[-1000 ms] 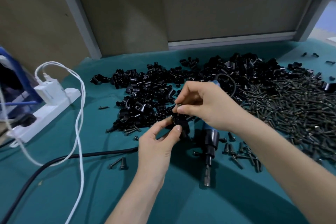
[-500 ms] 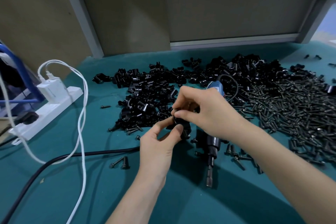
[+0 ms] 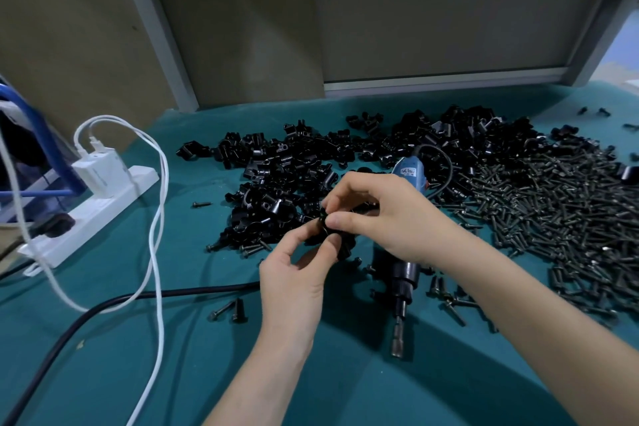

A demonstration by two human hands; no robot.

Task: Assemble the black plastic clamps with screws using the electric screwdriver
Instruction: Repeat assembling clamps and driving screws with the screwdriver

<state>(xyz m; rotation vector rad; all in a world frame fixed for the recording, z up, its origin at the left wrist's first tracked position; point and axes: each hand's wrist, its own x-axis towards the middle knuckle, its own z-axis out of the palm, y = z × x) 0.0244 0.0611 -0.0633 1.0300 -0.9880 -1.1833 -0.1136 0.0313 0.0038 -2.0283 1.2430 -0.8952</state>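
My left hand (image 3: 294,273) pinches a black plastic clamp (image 3: 340,242) between thumb and fingers above the green mat. My right hand (image 3: 387,214) meets it from the right, its thumb and forefinger pinching something small at the clamp's top, hidden by the fingertips. The electric screwdriver (image 3: 403,284), blue at its rear and black at the front, lies on the mat under my right hand, bit pointing toward me. A heap of black clamps (image 3: 287,180) lies behind my hands. A large pile of dark screws (image 3: 560,218) spreads to the right.
A white power strip (image 3: 96,207) with a charger and white cables (image 3: 157,218) sits at the left. A black cord (image 3: 103,308) crosses the mat toward the screwdriver. Loose screws (image 3: 228,309) lie near my left wrist. Grey partition panels stand behind the table.
My right-hand fingertips have shifted slightly down onto the top of the clamp. The left hand keeps its hold in nearly the same place.
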